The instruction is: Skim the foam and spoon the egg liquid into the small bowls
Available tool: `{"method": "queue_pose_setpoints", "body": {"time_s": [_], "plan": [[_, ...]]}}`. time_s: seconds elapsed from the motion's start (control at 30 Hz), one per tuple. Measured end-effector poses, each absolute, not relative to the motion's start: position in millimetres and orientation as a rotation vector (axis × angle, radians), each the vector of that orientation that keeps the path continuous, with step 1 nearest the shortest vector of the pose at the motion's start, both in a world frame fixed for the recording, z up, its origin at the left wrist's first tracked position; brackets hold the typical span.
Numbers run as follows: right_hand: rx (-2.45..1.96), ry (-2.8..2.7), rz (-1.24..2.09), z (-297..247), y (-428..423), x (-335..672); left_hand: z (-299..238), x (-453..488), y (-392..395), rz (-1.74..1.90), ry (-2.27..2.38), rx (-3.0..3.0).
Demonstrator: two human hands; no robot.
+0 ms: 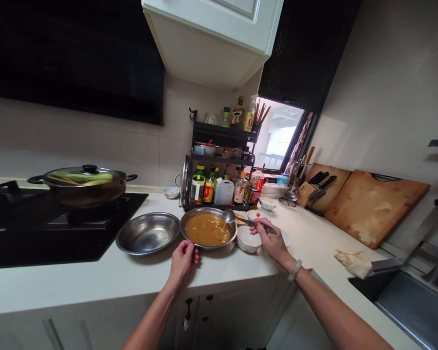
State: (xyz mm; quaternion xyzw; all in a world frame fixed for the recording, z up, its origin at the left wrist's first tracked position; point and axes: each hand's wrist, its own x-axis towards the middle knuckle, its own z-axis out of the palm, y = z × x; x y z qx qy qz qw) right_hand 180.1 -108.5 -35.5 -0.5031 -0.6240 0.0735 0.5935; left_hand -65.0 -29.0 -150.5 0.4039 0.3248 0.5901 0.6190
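Observation:
My right hand [268, 238] is closed around the handle of a metal ladle [228, 216]. The ladle's bowl is tilted over a round metal basin [235, 236] of brown soup [206, 228] with pale bits floating in it, and liquid seems to run from its lip. At the basin's near-left rim, the curled fingers of my left hand [183, 260] pinch the edge. A white bowl [248, 240] stands just right of the basin, below the ladle's handle. To the left sits a second metal basin [148, 233] with a little pale residue inside.
A lidded pan [87, 187] stands on the black stove at left. Behind the basins is a black rack [222, 158] with bottles. Cutting boards [375, 206], a knife block [308, 193], a cloth [353, 262] and a sink [416, 301] are at right. A cabinet [211, 43] hangs overhead.

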Motion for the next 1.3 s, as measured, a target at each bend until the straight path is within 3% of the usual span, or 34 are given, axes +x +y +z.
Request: {"method": "queue_pose_setpoints", "body": {"time_s": [0.27, 0.57, 0.83, 1.3], "plan": [[-1.329, -1.334, -0.038, -53.9, -92.5, 205.6, -148.6, -63.7, -30.7, 1.363, 0.757, 0.914], [-1.418, -1.215, 0.111, -62.5, -69.8, 215.0, -148.9, -65.8, -29.9, 1.353, 0.754, 0.94], [-1.258, -0.646, 0.289, -62.7, -45.3, 237.7, -150.7, -65.6, -28.9, 1.36, 0.747, 0.934], [-1.079, -0.598, 0.391, -22.0, -57.1, 232.5, -154.0, -64.4, -26.8, 1.36, 0.741, 0.923]]}}
